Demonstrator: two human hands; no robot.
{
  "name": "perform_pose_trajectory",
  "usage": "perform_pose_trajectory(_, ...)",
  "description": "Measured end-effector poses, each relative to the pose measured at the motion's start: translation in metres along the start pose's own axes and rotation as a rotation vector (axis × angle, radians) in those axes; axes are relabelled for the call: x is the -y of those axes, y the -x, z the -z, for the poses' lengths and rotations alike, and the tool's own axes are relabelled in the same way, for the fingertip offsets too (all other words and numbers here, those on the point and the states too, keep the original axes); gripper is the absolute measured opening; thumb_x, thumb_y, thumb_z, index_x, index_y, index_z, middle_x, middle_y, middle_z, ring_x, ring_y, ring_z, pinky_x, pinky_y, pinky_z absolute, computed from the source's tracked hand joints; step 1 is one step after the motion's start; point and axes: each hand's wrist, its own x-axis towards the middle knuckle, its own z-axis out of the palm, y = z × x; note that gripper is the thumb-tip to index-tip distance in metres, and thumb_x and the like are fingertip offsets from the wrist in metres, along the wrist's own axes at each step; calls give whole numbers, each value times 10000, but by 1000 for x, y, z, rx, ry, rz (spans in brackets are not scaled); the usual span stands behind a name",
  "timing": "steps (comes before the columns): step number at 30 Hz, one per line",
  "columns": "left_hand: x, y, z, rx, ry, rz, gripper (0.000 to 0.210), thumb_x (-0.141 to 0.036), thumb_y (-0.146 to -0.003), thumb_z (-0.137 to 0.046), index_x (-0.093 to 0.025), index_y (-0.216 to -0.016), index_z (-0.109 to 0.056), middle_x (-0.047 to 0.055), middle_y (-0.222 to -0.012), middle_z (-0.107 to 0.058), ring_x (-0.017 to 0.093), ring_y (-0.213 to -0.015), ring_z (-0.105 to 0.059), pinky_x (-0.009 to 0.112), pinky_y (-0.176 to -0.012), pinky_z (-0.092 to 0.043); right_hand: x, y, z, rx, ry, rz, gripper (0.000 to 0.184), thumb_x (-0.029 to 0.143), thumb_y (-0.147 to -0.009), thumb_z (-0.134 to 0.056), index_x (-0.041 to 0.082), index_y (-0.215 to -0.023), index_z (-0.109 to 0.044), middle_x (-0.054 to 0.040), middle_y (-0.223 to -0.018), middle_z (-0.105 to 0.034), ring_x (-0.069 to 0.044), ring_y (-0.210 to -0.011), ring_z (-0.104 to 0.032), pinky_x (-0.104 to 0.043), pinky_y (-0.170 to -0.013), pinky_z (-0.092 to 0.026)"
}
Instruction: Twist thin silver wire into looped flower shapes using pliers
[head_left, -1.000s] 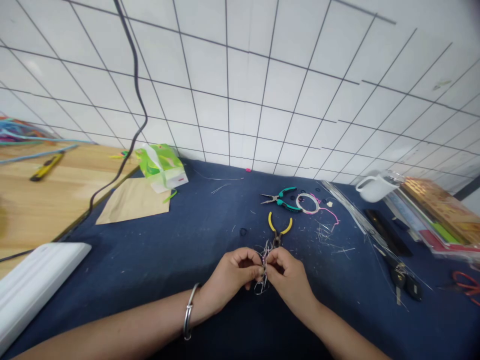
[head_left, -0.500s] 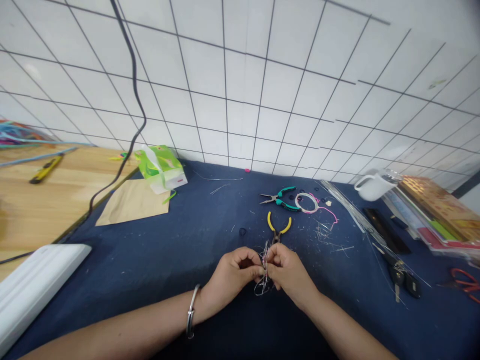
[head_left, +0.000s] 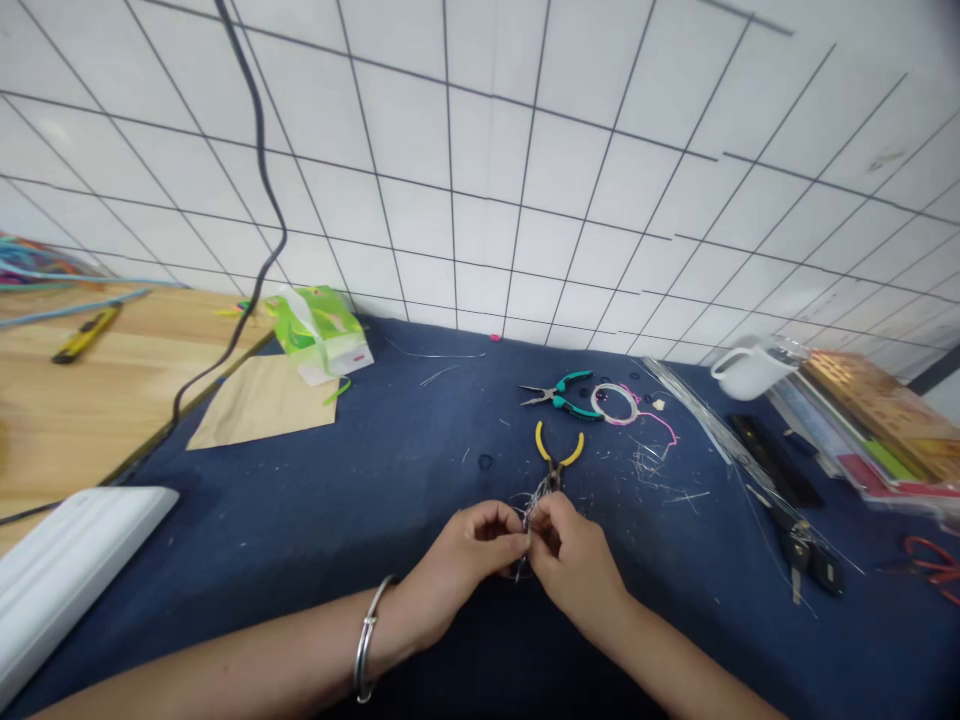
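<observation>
My left hand [head_left: 476, 545] and my right hand [head_left: 574, 550] meet at the front middle of the dark blue table cover [head_left: 360, 490]. Both are closed, thumbs and fingers pinching a small tangled piece of silvery wire [head_left: 537, 496] between them. Most of the wire piece is hidden by the fingers; thin strands stick out above and below. Just beyond the hands lie yellow-handled pliers [head_left: 555, 462], their jaws partly behind the wire and right hand. Farther back rest teal-handled long-nose pliers [head_left: 559, 395], touching or close to a pale ring-shaped coil [head_left: 615, 404] with pink cord.
Wire offcuts [head_left: 651, 464] and long straight wires [head_left: 686, 405] lie to the right, near keys [head_left: 799, 565], a white mug [head_left: 754, 372] and stacked books [head_left: 877, 425]. On the left are brown paper [head_left: 262, 405], a green packet [head_left: 319, 330], a white device [head_left: 82, 570] and a yellow cutter [head_left: 88, 333].
My fingers have shifted on the wire piece, and its lower loop, visible before, is now mostly covered. The left wrist and its bangle have moved slightly left.
</observation>
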Motion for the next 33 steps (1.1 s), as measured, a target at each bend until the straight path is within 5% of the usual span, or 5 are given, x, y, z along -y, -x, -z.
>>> perform_pose_trajectory(6, 1, -5, 5, 11, 12, 83, 132, -240, -704, -623, -132, -690, -547, -28, -603, -501, 89, -521, -446, 228, -528, -361, 4, -1, 2, 60, -141, -1, 99, 125, -733, -483, 206, -789, -495, 35, -662, -549, -100, -588, -508, -206, -556, -385)
perform_pose_trajectory(14, 3, -8, 10, -13, -8, 69, 118, -241, -697, -621, -137, -715, -566, -29, -586, -507, 78, -494, -417, 216, -515, -315, 2, -13, 33, 188, -452, -77, 68, 154, -711, -539, 186, -728, -481, 60, -621, -449, -67, -544, -412, -183, -508, -353)
perform_pose_trajectory(23, 3, -8, 10, -68, 165, 39, 77, -160, -679, -617, -134, -679, -545, -1, -721, -562, 49, -502, -378, 205, -496, -280, 0, -13, 31, 172, -175, 29, 76, 125, -715, -514, 195, -690, -524, 64, -587, -466, -78, -546, -412, -195, -534, -338)
perform_pose_trajectory(33, 10, -11, 10, -44, 210, 10, 163, -208, -668, -680, -143, -693, -532, -25, -653, -533, 43, -473, -385, 194, -472, -294, 1, -10, 24, 102, -158, -45, 77, 132, -696, -523, 199, -674, -494, 70, -558, -463, -79, -519, -431, -190, -508, -334)
